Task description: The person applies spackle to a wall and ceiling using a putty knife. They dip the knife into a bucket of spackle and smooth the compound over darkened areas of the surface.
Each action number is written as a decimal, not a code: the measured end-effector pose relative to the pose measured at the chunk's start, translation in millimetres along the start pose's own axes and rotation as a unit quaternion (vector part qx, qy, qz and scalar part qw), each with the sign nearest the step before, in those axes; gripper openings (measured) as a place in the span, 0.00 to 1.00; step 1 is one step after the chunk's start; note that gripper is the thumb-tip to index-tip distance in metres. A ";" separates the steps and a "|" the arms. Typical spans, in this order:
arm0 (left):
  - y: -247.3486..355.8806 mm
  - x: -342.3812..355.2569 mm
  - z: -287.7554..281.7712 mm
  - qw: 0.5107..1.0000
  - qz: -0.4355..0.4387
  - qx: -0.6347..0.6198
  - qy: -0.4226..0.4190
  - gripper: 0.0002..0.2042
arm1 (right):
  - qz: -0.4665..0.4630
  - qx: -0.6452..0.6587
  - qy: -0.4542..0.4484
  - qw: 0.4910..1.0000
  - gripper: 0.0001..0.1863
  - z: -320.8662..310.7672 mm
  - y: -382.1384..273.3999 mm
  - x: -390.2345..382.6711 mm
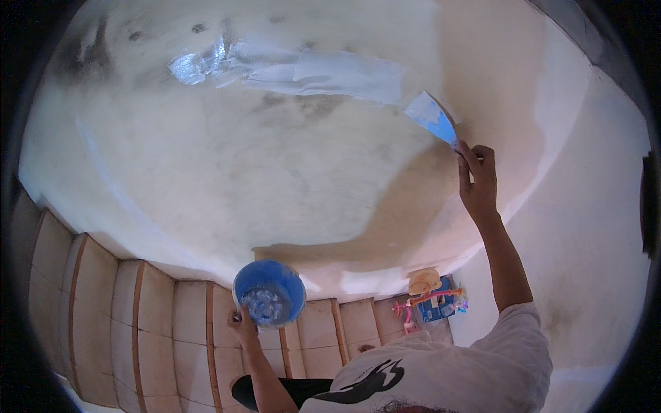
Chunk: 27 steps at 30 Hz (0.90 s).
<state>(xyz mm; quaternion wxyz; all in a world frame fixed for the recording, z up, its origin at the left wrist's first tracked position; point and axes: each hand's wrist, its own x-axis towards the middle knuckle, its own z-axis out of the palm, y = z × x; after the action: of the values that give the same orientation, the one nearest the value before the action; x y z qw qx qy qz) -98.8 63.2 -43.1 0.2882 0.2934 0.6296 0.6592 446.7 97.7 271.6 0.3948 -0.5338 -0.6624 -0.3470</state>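
Observation:
My right hand point(478, 175) is closed round the handle of a putty knife point(432, 115), raised to the right against the wall. Pale filler coats part of its broad blade, with blue showing through. Just left of the blade, a long smear of whitish putty point(330, 74) runs across the wall, wet and shiny at its left end. My left hand point(242, 325) grips the rim of a blue bucket point(286, 275) held low over the stairs. Inside the bucket lies a whitish-grey paste point(267, 305). Whether the blade touches the wall, I cannot tell.
Tiled stairs point(158, 310) with orange-brown edges run along the foot of the wall. A pink toy-like thing point(406, 313), a tan basin point(424, 281) and a blue box point(435, 310) stand near the corner. The plain side wall point(592, 227) rises on the right.

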 end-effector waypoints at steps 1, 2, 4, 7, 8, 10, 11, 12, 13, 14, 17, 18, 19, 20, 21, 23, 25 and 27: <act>-4.0 3.7 -3.6 1.000 -0.010 0.024 -0.005 0.16 | 0.013 0.014 0.002 1.000 0.22 0.7 2.1 -4.5; -7.3 8.2 -8.3 0.999 -0.020 0.048 -0.010 0.16 | 0.026 0.029 0.004 0.999 0.21 1.6 3.4 -8.1; -9.3 12.3 -11.1 0.997 -0.045 0.065 -0.014 0.16 | 0.045 0.062 0.009 0.997 0.23 5.4 2.2 -7.6; -2.3 4.4 -8.1 0.997 -0.060 0.052 -0.006 0.16 | 0.046 0.108 0.015 0.993 0.27 19.4 -8.9 9.8; 1.9 0.6 -5.2 0.998 -0.042 0.049 0.001 0.16 | 0.034 0.117 0.017 0.992 0.27 22.7 -16.2 18.0; 2.6 1.0 -5.5 0.999 -0.012 0.045 0.003 0.17 | 0.017 0.118 0.015 0.993 0.28 27.3 -27.4 31.6; -0.8 3.9 -7.2 0.999 0.000 0.044 0.000 0.17 | 0.009 0.105 0.023 0.994 0.28 29.1 -30.4 36.1; -3.5 6.9 -9.5 0.999 0.012 0.043 -0.005 0.17 | 0.002 0.092 0.031 0.995 0.28 30.5 -33.1 39.6; -0.8 4.6 -6.8 0.999 0.005 0.046 -0.001 0.17 | -0.008 0.076 0.038 0.996 0.28 30.1 -33.1 40.9; 2.0 2.4 -4.5 0.999 -0.002 0.049 0.003 0.17 | -0.010 0.064 0.038 0.997 0.26 28.9 -30.5 39.0; 11.6 -2.4 -0.4 0.999 -0.020 0.049 0.011 0.18 | 0.003 0.045 0.030 0.999 0.23 25.5 -10.0 20.5; 13.6 -2.6 0.9 0.998 -0.025 0.048 0.013 0.18 | 0.019 0.051 0.022 0.998 0.22 24.9 -0.6 9.9; 14.2 -2.9 0.7 0.998 -0.034 0.044 0.006 0.18 | 0.037 0.057 0.012 0.998 0.22 23.5 5.6 0.5; 15.0 -3.5 -1.7 0.998 -0.043 0.040 0.001 0.18 | 0.047 0.063 0.014 0.997 0.21 20.3 6.8 -6.5; 15.6 -3.9 -3.5 0.998 -0.053 0.037 -0.004 0.18 | 0.058 0.070 0.017 0.996 0.21 17.3 6.9 -12.6; 9.6 -2.3 -5.2 0.998 -0.056 0.036 0.020 0.17 | 0.059 0.087 0.028 0.994 0.20 20.0 -0.4 -10.6; 6.8 -0.7 -7.1 0.998 -0.049 0.022 0.013 0.16 | 0.041 0.101 0.043 0.993 0.20 22.1 -12.1 -2.4; 7.7 -0.1 -6.8 0.999 -0.032 -0.007 -0.022 0.15 | 0.026 0.132 0.042 0.990 0.21 23.5 -33.5 8.4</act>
<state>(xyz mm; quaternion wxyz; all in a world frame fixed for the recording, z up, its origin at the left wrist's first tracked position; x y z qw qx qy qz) -103.9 58.3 -35.7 0.3246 0.2855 0.6273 0.6477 409.3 115.8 267.2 0.4977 -0.4795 -0.6712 -0.2682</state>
